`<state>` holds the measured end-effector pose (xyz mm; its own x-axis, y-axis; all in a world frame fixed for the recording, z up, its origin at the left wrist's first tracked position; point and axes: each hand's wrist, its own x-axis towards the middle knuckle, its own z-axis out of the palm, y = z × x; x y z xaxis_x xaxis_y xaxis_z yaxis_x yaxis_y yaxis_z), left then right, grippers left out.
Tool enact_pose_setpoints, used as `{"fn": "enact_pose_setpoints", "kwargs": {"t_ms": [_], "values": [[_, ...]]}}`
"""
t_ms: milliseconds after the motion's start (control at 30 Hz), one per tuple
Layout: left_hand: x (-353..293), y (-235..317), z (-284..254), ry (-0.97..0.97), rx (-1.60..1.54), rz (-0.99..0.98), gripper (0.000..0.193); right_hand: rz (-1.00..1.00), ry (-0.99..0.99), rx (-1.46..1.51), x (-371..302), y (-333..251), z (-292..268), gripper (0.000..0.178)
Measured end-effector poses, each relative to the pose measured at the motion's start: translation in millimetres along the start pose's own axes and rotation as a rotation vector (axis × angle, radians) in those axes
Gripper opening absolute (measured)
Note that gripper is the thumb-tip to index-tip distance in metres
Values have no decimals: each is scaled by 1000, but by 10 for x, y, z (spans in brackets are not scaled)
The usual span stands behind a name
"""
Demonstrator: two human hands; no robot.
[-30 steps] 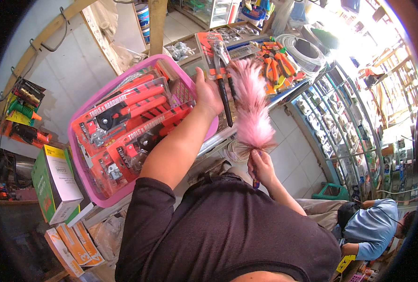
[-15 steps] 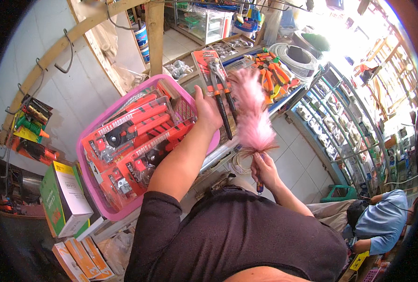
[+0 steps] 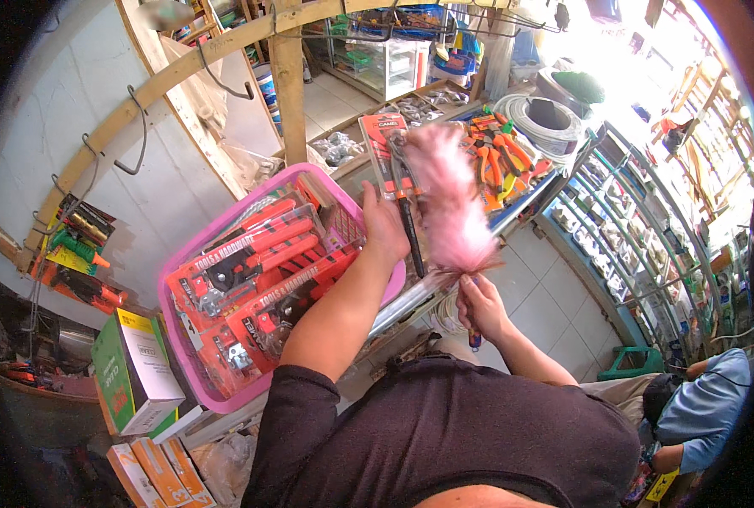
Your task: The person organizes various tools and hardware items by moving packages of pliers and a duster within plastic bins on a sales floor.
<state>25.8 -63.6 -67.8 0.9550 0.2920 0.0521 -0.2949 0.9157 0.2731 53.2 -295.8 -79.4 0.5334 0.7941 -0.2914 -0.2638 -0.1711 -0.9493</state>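
Observation:
My left hand (image 3: 385, 227) holds up a pair of long-handled pliers (image 3: 404, 212) with black handles, fixed to a red and clear package. The fingers behind the package are mostly hidden. My right hand (image 3: 484, 308) is closed round the handle of a fluffy pink feather duster (image 3: 462, 224). The duster's blurred plume stands upright against the right side of the pliers, covering part of the package. Left of my left hand, a pink plastic basket (image 3: 174, 306) is filled with several packaged red-handled tools (image 3: 263, 254).
Orange-handled pliers (image 3: 497, 161) lie on the display counter beyond the duster, beside a coil of white cable (image 3: 540, 123). Boxes (image 3: 135, 372) stand left of the basket. Metal hooks (image 3: 142, 131) hang overhead. A person in a blue shirt (image 3: 703, 415) is at the lower right.
The whole view has shifted, so the scene sits lower and further right. The duster's plume has swung left against the pliers. Both hands keep their holds.

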Motion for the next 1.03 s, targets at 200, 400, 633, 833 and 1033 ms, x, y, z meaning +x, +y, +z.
{"fn": "enact_pose_setpoints", "kwargs": {"t_ms": [200, 400, 633, 833, 1033], "values": [[-52, -56, 313, 335, 109, 68, 75, -67, -93, -127, 231, -43, -151, 24], [-27, -54, 288, 284, 332, 115, 75, -51, -289, -139, 407, -266, -289, 28], [-29, -23, 253, 415, 209, 171, 68, -14, -365, -51, 531, -453, -334, 28], [-37, -63, 334, 476, 318, 156, 61, 0, -290, 131, 722, -454, -429, 32], [-109, 120, -50, -53, 197, 3, 69, 81, -263, 140, 875, -454, -532, 29]]}}
